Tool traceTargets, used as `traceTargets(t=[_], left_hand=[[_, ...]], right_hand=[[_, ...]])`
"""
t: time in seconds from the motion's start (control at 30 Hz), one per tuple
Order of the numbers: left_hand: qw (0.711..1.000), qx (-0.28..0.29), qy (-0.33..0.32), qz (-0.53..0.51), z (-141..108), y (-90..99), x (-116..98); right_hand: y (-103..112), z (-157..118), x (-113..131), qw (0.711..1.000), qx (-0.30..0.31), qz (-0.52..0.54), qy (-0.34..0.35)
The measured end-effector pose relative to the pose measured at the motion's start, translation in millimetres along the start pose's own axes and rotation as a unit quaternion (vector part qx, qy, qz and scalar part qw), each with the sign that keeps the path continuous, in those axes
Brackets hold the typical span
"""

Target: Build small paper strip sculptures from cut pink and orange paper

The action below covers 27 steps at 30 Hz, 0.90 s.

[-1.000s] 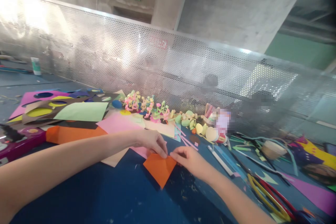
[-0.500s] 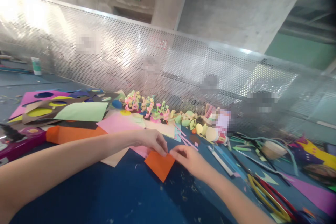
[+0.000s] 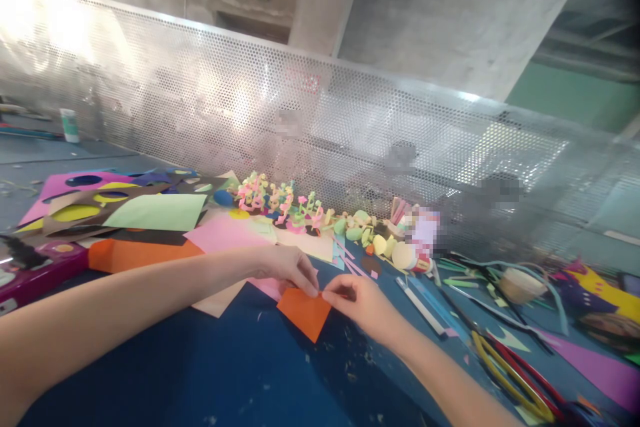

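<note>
A small piece of orange paper (image 3: 305, 315) is held over the blue table by both hands. My left hand (image 3: 290, 268) pinches its upper edge from above, fingers pointing down. Close beside it, my right hand (image 3: 353, 299) pinches the paper's upper right corner between thumb and forefinger. The fingertips of the two hands nearly touch. The paper's lower corner points toward me and hangs free. Behind my left hand lie pink paper (image 3: 215, 235) and a larger orange sheet (image 3: 143, 256), partly covered by my forearm.
Green paper (image 3: 157, 212) and cut sheets are piled at left near a magenta power strip (image 3: 55, 268). Small paper figures (image 3: 270, 199) line the back before a perforated metal screen (image 3: 200, 100). Yellow-handled scissors (image 3: 507, 373), a white strip (image 3: 420, 307) and a tape roll (image 3: 523, 285) lie at right.
The orange paper has tilted slightly, its lower corner shifting up and a little right. My right hand has moved very slightly left. Both hands keep their pinch.
</note>
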State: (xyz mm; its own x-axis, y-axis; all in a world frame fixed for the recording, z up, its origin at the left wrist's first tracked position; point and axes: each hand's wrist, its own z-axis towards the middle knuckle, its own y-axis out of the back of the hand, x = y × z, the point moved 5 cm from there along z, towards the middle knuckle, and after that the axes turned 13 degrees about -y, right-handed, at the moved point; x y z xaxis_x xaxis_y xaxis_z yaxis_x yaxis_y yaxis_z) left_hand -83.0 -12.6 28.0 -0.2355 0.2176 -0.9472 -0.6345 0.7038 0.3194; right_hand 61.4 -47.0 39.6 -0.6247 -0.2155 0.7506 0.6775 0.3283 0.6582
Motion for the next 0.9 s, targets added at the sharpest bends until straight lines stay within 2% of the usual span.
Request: traceTargets(t=[0.17,0.47,0.67,0.77,0.9], left_hand=[[1.0,-0.026,-0.009,0.01,0.7,0.5,-2.1],[1.0,0.005,0.01,0.0,-0.7,-0.1,0.1],[0.999,-0.035,-0.014,0.025,0.6,4.0,-1.4],[0.999,-0.041,-0.015,0.025,1.4,3.5,-0.7],[0.999,-0.041,-0.005,0.024,1.7,4.6,2.5]], right_hand=[[-4.8,0.7,-2.5,0.999,0.012,-0.025,-0.016],[-0.5,-0.3,2.4,1.0,-0.006,0.008,-0.003],[-0.7,0.5,-0.4,1.0,-0.018,-0.002,-0.017],[-1.7,1.6,-2.7,1.0,-0.004,-0.011,-0.027],[0.2,0.6,-0.4,1.0,-0.017,-0.014,-0.012]])
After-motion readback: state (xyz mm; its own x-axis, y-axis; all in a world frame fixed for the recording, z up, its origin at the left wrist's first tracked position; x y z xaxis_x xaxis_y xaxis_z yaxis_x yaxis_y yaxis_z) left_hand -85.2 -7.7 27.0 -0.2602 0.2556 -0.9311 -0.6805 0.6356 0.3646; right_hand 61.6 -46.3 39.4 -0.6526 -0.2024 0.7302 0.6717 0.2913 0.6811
